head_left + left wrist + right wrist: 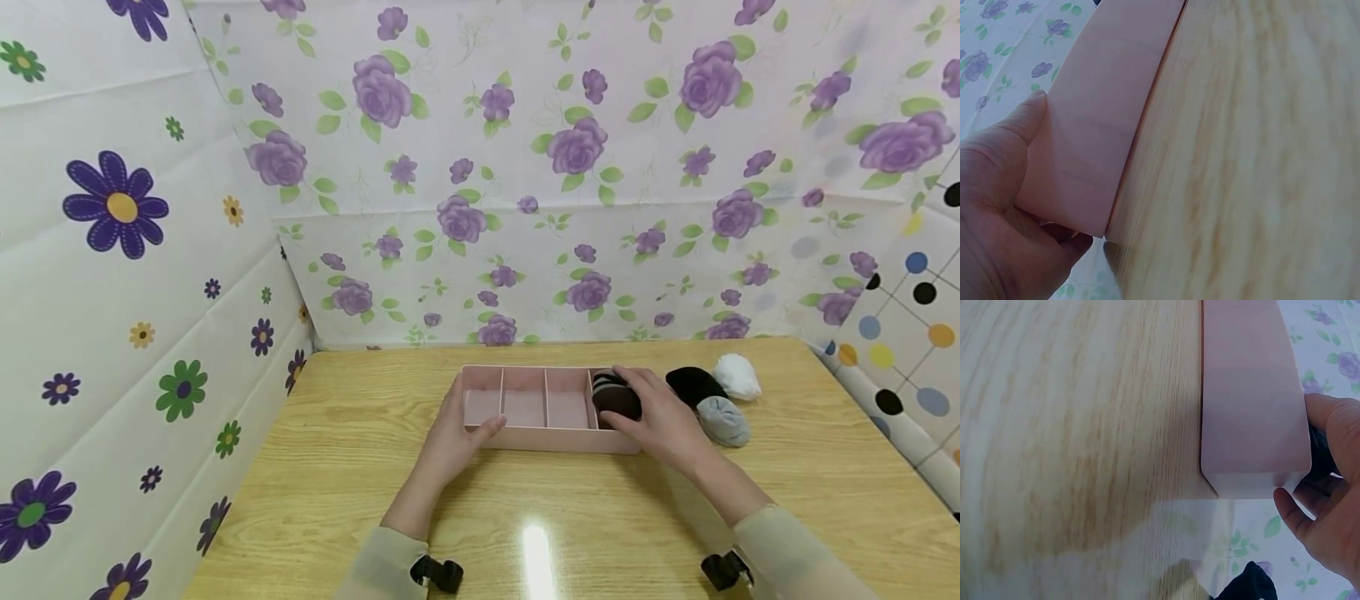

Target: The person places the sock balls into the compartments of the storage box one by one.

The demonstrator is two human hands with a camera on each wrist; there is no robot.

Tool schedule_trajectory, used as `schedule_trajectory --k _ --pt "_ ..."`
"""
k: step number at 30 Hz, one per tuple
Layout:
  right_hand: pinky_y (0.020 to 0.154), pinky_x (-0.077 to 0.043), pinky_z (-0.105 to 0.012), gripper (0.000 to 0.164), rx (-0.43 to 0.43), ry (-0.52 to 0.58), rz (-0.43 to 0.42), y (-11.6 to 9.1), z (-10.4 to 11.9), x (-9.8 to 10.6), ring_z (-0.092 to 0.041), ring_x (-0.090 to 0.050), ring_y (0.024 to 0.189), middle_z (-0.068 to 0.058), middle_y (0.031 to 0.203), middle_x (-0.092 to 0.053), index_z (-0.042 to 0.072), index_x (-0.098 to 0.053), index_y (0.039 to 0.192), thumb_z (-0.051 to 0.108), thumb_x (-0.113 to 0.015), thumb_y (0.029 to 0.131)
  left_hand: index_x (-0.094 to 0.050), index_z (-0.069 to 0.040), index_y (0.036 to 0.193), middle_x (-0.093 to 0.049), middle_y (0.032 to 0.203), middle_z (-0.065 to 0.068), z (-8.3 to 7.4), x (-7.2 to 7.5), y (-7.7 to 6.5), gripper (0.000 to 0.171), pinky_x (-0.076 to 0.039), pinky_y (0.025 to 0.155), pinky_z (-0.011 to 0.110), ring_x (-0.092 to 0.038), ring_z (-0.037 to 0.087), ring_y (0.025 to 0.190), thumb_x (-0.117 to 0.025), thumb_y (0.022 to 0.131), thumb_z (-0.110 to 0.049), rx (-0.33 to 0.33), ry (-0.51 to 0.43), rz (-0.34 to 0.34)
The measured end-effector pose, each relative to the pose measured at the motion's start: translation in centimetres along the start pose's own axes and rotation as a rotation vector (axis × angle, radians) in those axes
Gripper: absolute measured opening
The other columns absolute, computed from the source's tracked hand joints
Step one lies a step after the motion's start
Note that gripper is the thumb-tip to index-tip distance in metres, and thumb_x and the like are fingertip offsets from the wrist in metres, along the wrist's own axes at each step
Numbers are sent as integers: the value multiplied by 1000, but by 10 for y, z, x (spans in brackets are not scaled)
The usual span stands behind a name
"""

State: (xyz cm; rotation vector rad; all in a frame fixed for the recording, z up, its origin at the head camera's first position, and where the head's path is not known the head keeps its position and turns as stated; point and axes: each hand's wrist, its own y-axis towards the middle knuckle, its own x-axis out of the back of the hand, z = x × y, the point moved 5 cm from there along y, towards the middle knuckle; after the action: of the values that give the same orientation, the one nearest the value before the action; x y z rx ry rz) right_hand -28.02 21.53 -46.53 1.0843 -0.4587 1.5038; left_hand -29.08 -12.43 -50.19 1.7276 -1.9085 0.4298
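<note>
A pink divided storage box (558, 440) sits on the table with its long side towards me. My left hand (452, 437) grips the box's left end, thumb at the front rim and fingers round the end wall. Over the rightmost compartment, my right hand (663, 417) holds a dark rolled sock (618, 398) with grey stripes, partly down inside the walls. In the right wrist view one right fingertip touches the box's end wall (1257, 485). The compartments left of it show bare pink floors.
Right of the box, beside my right hand, lie a black rolled sock (692, 385), a white one (738, 377) and a light grey one (723, 421) close together. The wooden table (360, 417) meets flower-patterned cloth at the back and sides.
</note>
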Motion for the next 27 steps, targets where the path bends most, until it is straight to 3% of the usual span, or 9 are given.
schedule_trajectory --k 8,14,22,27 --pt "110 -48 -72 81 11 3 5 -1 0 1 -53 -49 145 -27 161 -51 -1 -46 165 36 -83 103 -8 -9 178 -20 181 22 0 -1 1 114 -31 128 65 -30 47 161 -81 101 -52 3 7 2" --pt "105 -52 -69 80 2 1 -5 -3 2 4 -51 -52 142 -26 162 -49 1 -47 165 41 -80 104 -8 -10 178 -19 181 22 0 -1 1 113 -30 127 66 -29 48 161 -81 101 -49 9 -8 2" --pt "101 -56 -65 55 44 3 -108 -7 8 11 -45 -60 134 -20 149 -62 7 -66 148 33 -83 103 -8 -9 178 -19 181 21 -2 1 -1 114 -29 128 66 -29 47 162 -80 101 -51 6 3 3" --pt "93 -59 -58 47 57 -5 -133 -7 7 10 -39 -66 123 -17 139 -66 7 -68 137 24 -88 98 -7 -9 178 -19 181 22 -2 1 -1 112 -29 128 66 -28 47 162 -80 103 -47 5 -1 7"
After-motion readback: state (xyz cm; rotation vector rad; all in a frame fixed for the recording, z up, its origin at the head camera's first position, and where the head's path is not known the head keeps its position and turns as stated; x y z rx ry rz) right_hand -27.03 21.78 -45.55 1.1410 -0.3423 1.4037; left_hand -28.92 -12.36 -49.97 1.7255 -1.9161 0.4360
